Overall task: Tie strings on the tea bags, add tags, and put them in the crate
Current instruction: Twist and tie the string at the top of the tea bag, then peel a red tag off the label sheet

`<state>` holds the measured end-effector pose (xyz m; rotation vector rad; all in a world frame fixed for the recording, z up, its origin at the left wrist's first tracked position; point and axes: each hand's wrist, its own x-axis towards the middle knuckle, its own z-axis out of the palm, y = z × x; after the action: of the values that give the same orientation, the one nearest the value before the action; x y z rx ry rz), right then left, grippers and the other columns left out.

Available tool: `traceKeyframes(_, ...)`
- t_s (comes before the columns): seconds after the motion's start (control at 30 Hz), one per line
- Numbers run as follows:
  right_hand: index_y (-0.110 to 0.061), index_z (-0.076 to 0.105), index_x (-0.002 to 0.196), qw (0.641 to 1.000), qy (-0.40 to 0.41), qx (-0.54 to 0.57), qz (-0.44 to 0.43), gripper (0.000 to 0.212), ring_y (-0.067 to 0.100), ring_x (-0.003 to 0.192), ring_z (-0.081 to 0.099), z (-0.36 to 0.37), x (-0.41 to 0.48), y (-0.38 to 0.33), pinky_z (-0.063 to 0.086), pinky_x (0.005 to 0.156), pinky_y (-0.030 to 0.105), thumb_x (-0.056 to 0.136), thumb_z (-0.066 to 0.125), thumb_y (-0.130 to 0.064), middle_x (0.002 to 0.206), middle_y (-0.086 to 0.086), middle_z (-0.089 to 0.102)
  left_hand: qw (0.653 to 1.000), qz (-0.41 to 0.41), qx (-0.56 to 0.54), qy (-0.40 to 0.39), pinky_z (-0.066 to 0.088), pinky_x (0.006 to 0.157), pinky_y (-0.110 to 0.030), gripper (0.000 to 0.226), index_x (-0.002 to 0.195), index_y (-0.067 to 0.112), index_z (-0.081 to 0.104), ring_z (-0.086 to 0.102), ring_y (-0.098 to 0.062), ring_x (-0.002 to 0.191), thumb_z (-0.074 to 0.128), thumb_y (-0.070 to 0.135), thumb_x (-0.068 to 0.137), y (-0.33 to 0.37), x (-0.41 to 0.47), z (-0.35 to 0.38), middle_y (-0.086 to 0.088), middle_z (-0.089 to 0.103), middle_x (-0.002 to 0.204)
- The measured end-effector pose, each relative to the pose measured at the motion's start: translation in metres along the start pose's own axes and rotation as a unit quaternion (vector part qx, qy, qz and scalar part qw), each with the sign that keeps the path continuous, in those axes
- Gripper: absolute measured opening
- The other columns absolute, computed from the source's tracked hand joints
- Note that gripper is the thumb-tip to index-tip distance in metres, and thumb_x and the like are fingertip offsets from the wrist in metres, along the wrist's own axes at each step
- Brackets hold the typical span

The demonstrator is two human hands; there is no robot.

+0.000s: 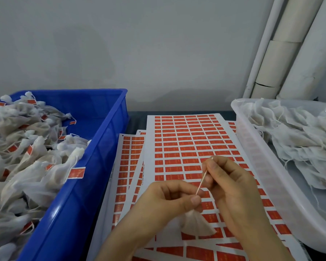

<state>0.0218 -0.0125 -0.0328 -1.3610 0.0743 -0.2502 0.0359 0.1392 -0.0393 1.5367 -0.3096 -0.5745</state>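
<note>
No legible txt: red rectangular paper tag stickers on white backing sheets show faint pale marks, too small/blurred to read; tiny edge print on sheets also unreadable

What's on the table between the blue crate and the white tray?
Head view: overlapping sheets of red tags span from blue crate to white tray; left hand pinches a tea bag, right hand its string, above them.

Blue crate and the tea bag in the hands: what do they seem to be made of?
The blue crate looks like rigid moulded plastic: glossy, even colour, with a rolled rim. The tea bag, pinched by the left hand, seems a thin white mesh or gauze: half transparent, softly creased.
</note>
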Motion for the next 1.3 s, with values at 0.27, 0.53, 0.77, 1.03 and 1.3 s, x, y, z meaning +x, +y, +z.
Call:
traceKeyframes(0.27, -0.030, 0.069, 0.078, 0.988, -0.111, -0.101, -0.037, 0.028, 0.012, 0.067, 0.065, -0.001, -0.005, -0.002, 0.052, 0.058, 0.018, 0.063, 0.059, -0.051, 0.070, -0.002, 0.067, 0.994, 0.004, -0.050, -0.094, 0.053, 0.088, -0.033, 0.023, 0.106, 0.017, 0.067, 0.069, -0.026, 0.092, 0.065, 0.019, 0.084, -0.001, -0.002, -0.005, -0.008, 0.073, 0.093)
traceKeyframes(0.53, -0.035, 0.070, 0.078, 0.986, -0.044, -0.151, -0.056, 0.033, -0.007, 0.082, 0.062, 0.008, -0.003, 0.006, 0.043, 0.062, 0.000, 0.059, 0.055, -0.058, 0.080, -0.021, 0.069, 0.975, 0.055, -0.212, -0.042, 0.057, 0.066, -0.031, 0.005, 0.081, 0.012, 0.062, 0.066, -0.022, 0.065, 0.063, 0.007, 0.079, 0.002, -0.008, -0.019, -0.013, 0.068, 0.073)
traceKeyframes(0.77, -0.053, 0.020, 0.134, 0.884, -0.143, -0.437, 0.083, 0.072, 0.005, 0.132, 0.034, 0.022, 0.000, 0.035, 0.036, 0.104, 0.030, 0.075, 0.061, -0.057, 0.140, -0.027, 0.032, 0.956, 0.067, -0.248, 0.141, 0.049, 0.049, -0.018, 0.019, 0.073, 0.017, 0.072, 0.056, -0.011, 0.055, 0.056, 0.009, 0.075, 0.009, -0.016, -0.046, -0.007, 0.062, 0.069)
traceKeyframes(1.03, -0.058, -0.027, 0.124, 0.792, -0.198, -0.574, 0.058, 0.111, 0.011, 0.143, -0.005, 0.020, 0.000, 0.055, 0.000, 0.114, 0.041, 0.063, 0.066, -0.069, 0.153, -0.022, -0.009, 0.944, -0.105, -0.143, 0.278, 0.047, 0.041, -0.018, 0.021, 0.093, 0.004, 0.070, 0.054, -0.011, 0.046, 0.049, 0.003, 0.093, 0.006, -0.017, -0.062, -0.008, 0.068, 0.064)
traceKeyframes(1.3, -0.063, -0.017, 0.125, 0.837, -0.183, -0.511, 0.069, 0.108, 0.011, 0.143, 0.009, 0.025, -0.002, 0.048, 0.015, 0.114, 0.043, 0.069, 0.075, -0.050, 0.152, -0.026, 0.004, 0.918, -0.155, 0.036, 0.362, 0.048, 0.051, -0.023, 0.016, 0.094, 0.013, 0.068, 0.057, -0.012, 0.059, 0.053, 0.019, 0.094, -0.010, -0.006, -0.061, -0.002, 0.066, 0.080)
